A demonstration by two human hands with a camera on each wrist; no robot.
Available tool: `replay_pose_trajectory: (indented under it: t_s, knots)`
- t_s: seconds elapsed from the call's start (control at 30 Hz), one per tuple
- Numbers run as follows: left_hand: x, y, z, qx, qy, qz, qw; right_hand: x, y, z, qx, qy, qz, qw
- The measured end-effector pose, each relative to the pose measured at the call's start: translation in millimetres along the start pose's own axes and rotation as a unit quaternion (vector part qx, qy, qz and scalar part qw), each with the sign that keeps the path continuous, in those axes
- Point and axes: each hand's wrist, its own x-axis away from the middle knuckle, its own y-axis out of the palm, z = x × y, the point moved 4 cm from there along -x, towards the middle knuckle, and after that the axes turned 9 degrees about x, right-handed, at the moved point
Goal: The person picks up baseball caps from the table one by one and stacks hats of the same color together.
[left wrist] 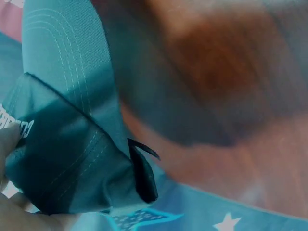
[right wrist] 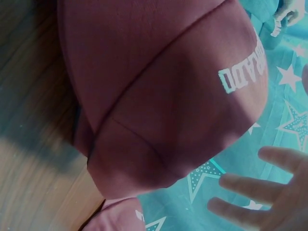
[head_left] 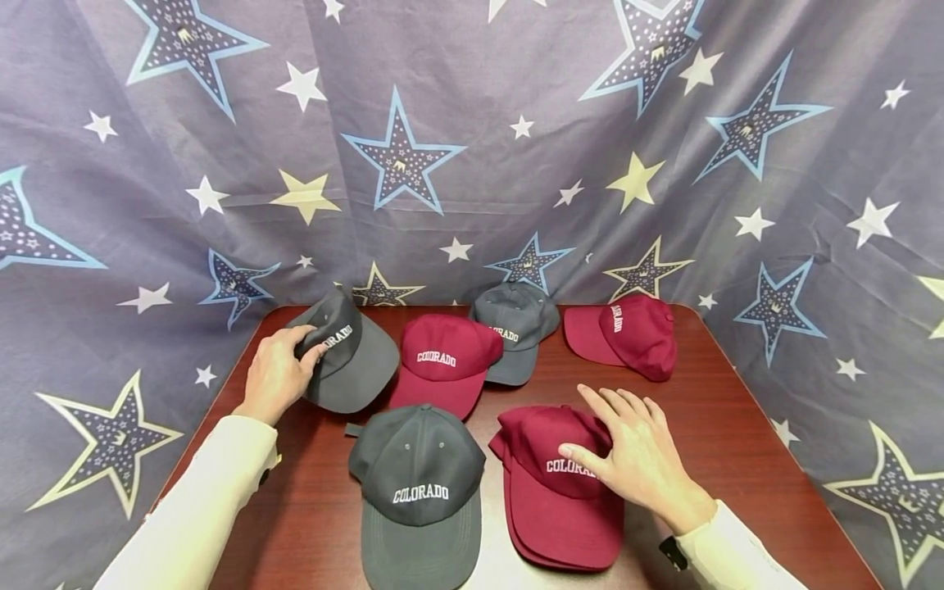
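My left hand (head_left: 276, 375) pinches the crown of a dark grey cap (head_left: 357, 373) at the back left of the table. In the left wrist view the thumb lies by the white lettering of this grey cap (left wrist: 72, 159), and the other fingers are partly hidden behind the crown. My right hand (head_left: 637, 455), fingers straight and spread, is over the right side of maroon caps (head_left: 553, 516) stacked at the front, whose brims overlap. In the right wrist view a gap shows between the fingers (right wrist: 255, 185) and the upper maroon cap (right wrist: 168, 106).
Another grey cap (head_left: 420, 467) lies front centre, beside the maroon stack. Behind it, a maroon cap (head_left: 442, 360) overlaps a grey cap (head_left: 519, 328). A maroon cap (head_left: 637, 336) lies back right on the brown table (head_left: 745, 483). A starry cloth (head_left: 472, 229) hangs around the table.
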Motion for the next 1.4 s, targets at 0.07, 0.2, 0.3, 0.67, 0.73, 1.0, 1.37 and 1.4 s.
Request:
replay_pose_trajectory:
  t_s: [0.07, 0.2, 0.3, 0.67, 0.73, 1.0, 1.37, 1.4]
  knots:
    - [-1.7, -4.5, 7.5, 0.003, 0.017, 0.004, 0.9998, 0.3, -0.5, 0.4, 0.000, 0.000, 0.002, 1.0000]
    - [-4.8, -13.3, 23.5, 0.015, 0.049, 0.004, 0.9987, 0.6, -0.9, 1.3, -0.001, 0.001, 0.002, 1.0000]
    - [-5.7, -19.4, 36.3, 0.023, 0.073, -0.004, 0.9971, 0.7, -1.1, 1.8, -0.003, 0.001, 0.000, 1.0000]
    - [2.9, -27.2, 82.3, 0.049, 0.139, -0.052, 0.9877, 1.1, -1.3, 1.4, -0.008, 0.000, -0.003, 1.0000]
    - [5.7, -26.2, 89.9, 0.051, 0.150, -0.062, 0.9855, 1.2, -1.3, 1.3, -0.008, 0.000, -0.003, 1.0000]
    - [18.3, -20.5, 116.0, 0.063, 0.210, -0.099, 0.9706, 1.9, 0.0, 1.7, -0.010, 0.002, -0.003, 0.9999]
    - [36.3, -12.7, 134.7, 0.074, 0.252, -0.149, 0.9532, 3.0, 1.5, 0.2, -0.009, -0.002, -0.004, 1.0000]
    - [37.8, -11.7, 135.3, 0.075, 0.257, -0.152, 0.9516, 3.1, 1.5, 0.0, -0.010, -0.001, -0.004, 0.9999]
